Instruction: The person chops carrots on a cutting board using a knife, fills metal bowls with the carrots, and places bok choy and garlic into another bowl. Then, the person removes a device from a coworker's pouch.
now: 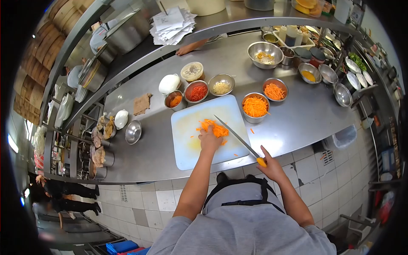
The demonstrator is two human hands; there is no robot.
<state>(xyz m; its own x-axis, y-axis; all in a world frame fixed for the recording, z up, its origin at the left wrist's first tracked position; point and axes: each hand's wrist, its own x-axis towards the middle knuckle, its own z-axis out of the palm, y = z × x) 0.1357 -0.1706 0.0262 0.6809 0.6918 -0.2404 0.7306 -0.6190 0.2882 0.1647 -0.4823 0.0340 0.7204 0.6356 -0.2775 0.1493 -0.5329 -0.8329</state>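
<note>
A white cutting board (pixel 187 123) lies on the steel counter near its front edge. On it is a small heap of shredded carrot (pixel 219 130), with my left hand (pixel 209 139) resting on the heap's near side, fingers spread over the shreds. My right hand (pixel 270 165) grips the yellow handle (pixel 262 162) of a long knife (pixel 236 137), its index finger stretched out. The blade slants up and left across the board, its tip just right of the heap. Right of the board stand two steel bowls of shredded carrot (pixel 255 106) (pixel 274 91).
Behind the board are bowls of red shreds (pixel 196 92) and chopped garlic-like bits (pixel 221 88), and a lidded tub (pixel 192 71). A brown cloth (pixel 142 104) and an empty steel bowl (pixel 133 132) lie left. Co-workers (pixel 70 196) stand at far left; another person's hand (pixel 185 50) shows beyond the counter.
</note>
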